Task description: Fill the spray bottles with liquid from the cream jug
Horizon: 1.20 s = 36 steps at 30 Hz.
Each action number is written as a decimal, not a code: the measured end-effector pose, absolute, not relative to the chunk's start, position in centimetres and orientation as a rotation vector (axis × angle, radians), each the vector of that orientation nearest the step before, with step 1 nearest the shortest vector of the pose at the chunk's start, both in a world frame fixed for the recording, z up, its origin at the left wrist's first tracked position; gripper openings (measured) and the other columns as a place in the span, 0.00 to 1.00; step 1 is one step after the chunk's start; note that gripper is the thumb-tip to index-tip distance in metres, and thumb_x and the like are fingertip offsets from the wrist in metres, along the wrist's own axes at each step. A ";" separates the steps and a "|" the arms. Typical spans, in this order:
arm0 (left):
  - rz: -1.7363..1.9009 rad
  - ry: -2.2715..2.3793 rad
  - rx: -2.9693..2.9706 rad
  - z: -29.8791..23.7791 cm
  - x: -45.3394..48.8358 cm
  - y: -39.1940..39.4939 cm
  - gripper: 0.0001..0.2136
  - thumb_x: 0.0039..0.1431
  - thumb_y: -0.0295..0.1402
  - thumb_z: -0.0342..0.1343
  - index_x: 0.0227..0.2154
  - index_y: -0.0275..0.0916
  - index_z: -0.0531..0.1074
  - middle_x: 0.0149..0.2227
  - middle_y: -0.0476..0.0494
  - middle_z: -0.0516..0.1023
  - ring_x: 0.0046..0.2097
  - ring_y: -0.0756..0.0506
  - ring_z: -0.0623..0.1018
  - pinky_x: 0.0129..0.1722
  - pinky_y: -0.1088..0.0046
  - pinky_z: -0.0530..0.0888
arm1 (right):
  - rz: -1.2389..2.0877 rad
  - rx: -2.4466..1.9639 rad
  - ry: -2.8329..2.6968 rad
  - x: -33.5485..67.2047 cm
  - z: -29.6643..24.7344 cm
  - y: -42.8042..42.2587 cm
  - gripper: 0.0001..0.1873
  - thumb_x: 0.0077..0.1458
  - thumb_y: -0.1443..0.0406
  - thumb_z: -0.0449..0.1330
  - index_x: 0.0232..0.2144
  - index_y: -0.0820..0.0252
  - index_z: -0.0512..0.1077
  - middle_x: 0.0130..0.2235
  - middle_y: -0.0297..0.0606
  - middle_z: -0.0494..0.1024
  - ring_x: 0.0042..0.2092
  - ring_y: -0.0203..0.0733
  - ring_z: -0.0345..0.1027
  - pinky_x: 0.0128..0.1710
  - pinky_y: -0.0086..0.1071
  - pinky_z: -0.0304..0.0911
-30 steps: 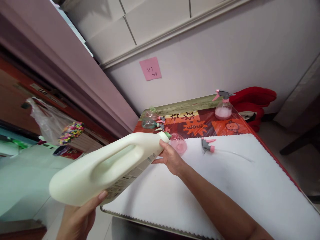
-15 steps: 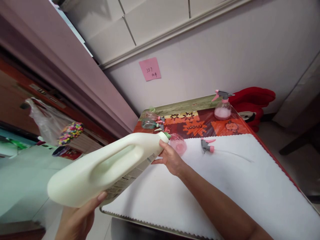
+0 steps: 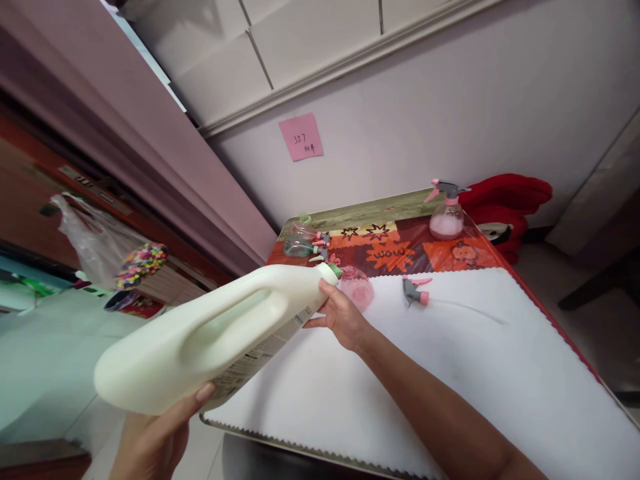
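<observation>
A large pale-green detergent jug (image 3: 165, 340) lies tilted in the air, its neck toward the table's middle. My left hand (image 3: 165, 427) grips its lower body from beneath. Around the neck, my right hand (image 3: 340, 310) holds it with the thumb on top. The green spout (image 3: 335, 269) sits at the mouth of a pink spray bottle (image 3: 357, 292) that has no head on; whether liquid flows cannot be made out. To the right, a grey and pink spray head (image 3: 415, 293) with a clear tube lies on the white mat.
A capped spray bottle (image 3: 447, 220) with pink liquid stands at the back right. Clear open bottles (image 3: 299, 240) and spray heads (image 3: 321, 255) sit at the back left. The white mat (image 3: 400, 387) covers the table's front. A plastic bag (image 3: 95, 240) hangs at left.
</observation>
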State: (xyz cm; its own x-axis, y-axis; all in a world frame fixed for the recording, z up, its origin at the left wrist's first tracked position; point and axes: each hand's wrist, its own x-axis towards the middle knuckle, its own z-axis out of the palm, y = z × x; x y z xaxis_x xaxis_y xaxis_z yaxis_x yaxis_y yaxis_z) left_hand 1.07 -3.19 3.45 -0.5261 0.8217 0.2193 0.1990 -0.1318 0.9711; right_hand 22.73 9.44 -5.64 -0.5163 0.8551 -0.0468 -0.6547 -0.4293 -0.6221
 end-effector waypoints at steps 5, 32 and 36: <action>1.704 1.651 1.147 3.4 1.2 -3.3 0.42 0.33 0.30 0.75 0.57 0.46 0.72 0.46 0.47 0.84 0.57 0.36 0.76 0.50 0.69 0.79 | 2.035 -0.436 -0.703 22.7 -5.8 9.4 0.26 0.59 0.46 0.56 0.53 0.52 0.71 0.54 0.42 0.76 0.50 0.51 0.73 0.44 0.49 0.73; 1.689 1.657 1.154 3.8 1.5 -3.5 0.40 0.34 0.29 0.74 0.56 0.47 0.72 0.51 0.48 0.82 0.58 0.38 0.75 0.50 0.72 0.78 | 2.043 -0.439 -0.692 22.7 -5.6 9.4 0.27 0.58 0.45 0.57 0.53 0.51 0.72 0.54 0.42 0.77 0.49 0.50 0.73 0.44 0.48 0.73; 1.693 1.679 1.141 3.9 1.7 -3.4 0.40 0.32 0.30 0.74 0.56 0.46 0.73 0.50 0.47 0.82 0.57 0.37 0.76 0.49 0.71 0.79 | 2.042 -0.443 -0.681 22.7 -5.6 9.4 0.27 0.58 0.45 0.57 0.52 0.51 0.72 0.53 0.41 0.77 0.49 0.50 0.73 0.45 0.50 0.73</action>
State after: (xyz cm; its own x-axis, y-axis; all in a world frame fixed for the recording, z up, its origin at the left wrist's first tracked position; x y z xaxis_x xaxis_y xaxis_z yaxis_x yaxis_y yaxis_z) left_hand 1.68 -3.43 3.95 -0.5283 0.8211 0.2159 0.2093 -0.1205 0.9704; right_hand 22.71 9.40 -5.65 -0.5219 0.8517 -0.0466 -0.6534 -0.4344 -0.6200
